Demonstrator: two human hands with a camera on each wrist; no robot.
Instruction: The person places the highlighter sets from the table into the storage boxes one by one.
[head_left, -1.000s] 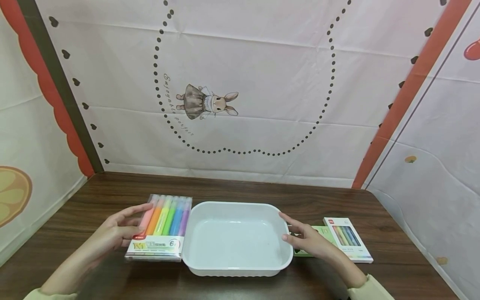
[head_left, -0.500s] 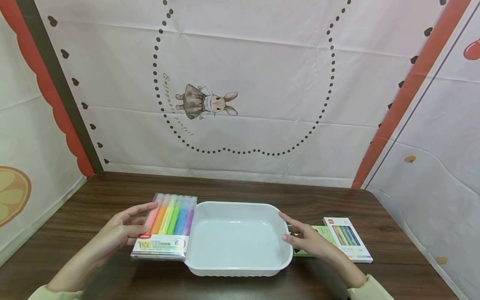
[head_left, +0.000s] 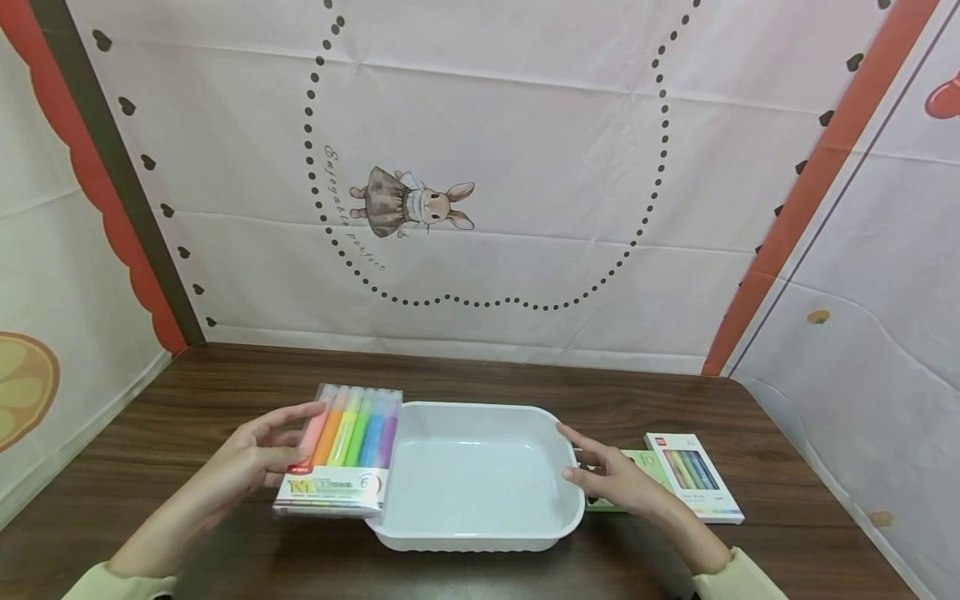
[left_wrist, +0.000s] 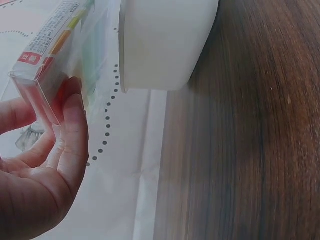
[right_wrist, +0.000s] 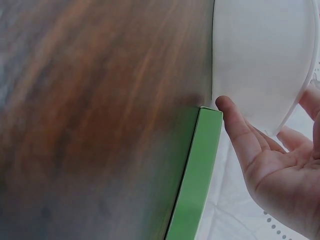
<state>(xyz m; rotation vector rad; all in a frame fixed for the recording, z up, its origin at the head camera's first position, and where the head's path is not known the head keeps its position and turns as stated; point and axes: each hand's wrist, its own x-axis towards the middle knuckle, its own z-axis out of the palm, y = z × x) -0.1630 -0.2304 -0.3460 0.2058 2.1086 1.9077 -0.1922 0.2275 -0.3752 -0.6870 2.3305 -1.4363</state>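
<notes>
A clear pack of highlighters (head_left: 348,442), with pink, orange, yellow, green, blue and purple barrels, is gripped by my left hand (head_left: 258,450) at its left edge. The left wrist view shows the thumb and fingers on either side of the pack (left_wrist: 55,55), which is raised and tilted. The pack's right side overlaps the left rim of a white rectangular tub (head_left: 480,483). My right hand (head_left: 618,479) rests at the tub's right rim, fingers mostly extended. In the right wrist view, one fingertip (right_wrist: 223,103) is by the tub's outer wall, next to a green box (right_wrist: 200,165).
Right of the tub, the green box (head_left: 648,463) lies partly under my right hand. A white box with coloured sticks pictured on it (head_left: 693,475) lies beside it. The dark wooden table (head_left: 480,379) meets a printed white cloth (head_left: 525,167) at the back.
My left hand has moved the highlighter pack rightward and slightly up, so it now overlaps the tub's left rim. The right hand and the tub have stayed put.
</notes>
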